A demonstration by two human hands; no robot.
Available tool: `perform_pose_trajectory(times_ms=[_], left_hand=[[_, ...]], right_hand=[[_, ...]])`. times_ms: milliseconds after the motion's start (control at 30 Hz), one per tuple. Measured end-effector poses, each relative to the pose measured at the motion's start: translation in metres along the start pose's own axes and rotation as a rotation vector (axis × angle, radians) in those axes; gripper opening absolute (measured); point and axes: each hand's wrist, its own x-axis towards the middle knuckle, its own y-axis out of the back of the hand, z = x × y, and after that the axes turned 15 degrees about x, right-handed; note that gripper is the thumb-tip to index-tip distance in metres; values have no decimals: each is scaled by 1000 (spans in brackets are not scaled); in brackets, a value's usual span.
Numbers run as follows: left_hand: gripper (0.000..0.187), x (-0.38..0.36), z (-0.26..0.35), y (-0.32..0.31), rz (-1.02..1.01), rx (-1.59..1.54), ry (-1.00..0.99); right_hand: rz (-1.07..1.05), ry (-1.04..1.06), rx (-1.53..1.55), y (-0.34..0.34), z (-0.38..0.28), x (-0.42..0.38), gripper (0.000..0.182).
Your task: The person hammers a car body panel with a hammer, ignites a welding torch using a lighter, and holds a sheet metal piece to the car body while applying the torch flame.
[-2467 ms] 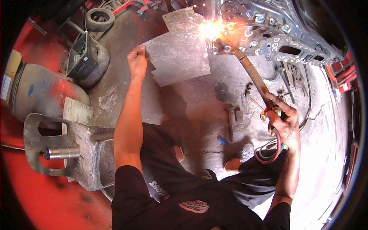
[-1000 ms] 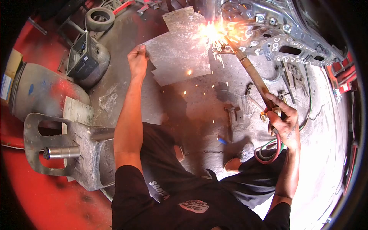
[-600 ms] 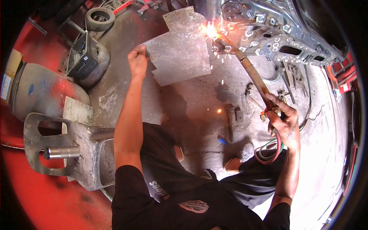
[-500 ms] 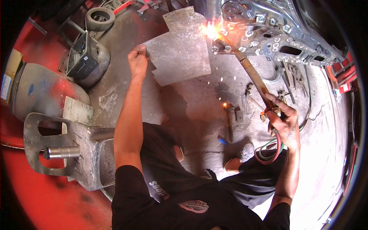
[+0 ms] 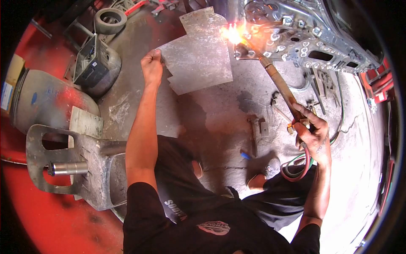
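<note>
My left hand [image 5: 152,67] is closed on the left edge of a flat grey metal sheet [image 5: 198,55] with stepped cut-outs, held up over the floor. Wrapped round the handle end of a long gas torch [image 5: 279,80] are the fingers of my right hand [image 5: 312,135]. A bright flame [image 5: 234,34] burns at the torch's tip, between the sheet's right edge and a bare metal car panel [image 5: 304,42] marked with several pale round spots. Glare hides the exact spot the flame touches. Red and green hoses [image 5: 296,174] loop down from the torch.
To my left stand a worn plastic chair [image 5: 91,148] with a metal cylinder [image 5: 69,168] on it, a drum [image 5: 53,99], a black crate [image 5: 91,63] and a tyre [image 5: 110,21]. A hammer-like tool [image 5: 254,137] and a blue object [image 5: 245,155] lie on the floor by my feet.
The falling sparks and the glowing spot near the hammer-like tool are gone. Both hands, the sheet and the torch stay in about the same place.
</note>
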Motion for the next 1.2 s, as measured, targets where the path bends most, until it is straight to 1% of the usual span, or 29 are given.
perform_pose_trajectory(times_ms=[300, 500, 900, 1000, 1200], left_hand=[[21, 6, -11, 4, -47, 34, -24], [21, 3, -6, 0, -2, -2, 0], [21, 2, -4, 1, -7, -4, -10], [19, 0, -1, 2, -26, 2, -5], [21, -1, 1, 1, -11, -10, 16]], right_hand=[[4, -15, -2, -1, -1, 0, 50], [10, -21, -1, -1, -3, 0, 50], [-3, -17, 3, 0, 0, 0, 51], [-10, -14, 2, 0, 0, 0, 51], [-11, -4, -2, -1, 0, 0, 51]])
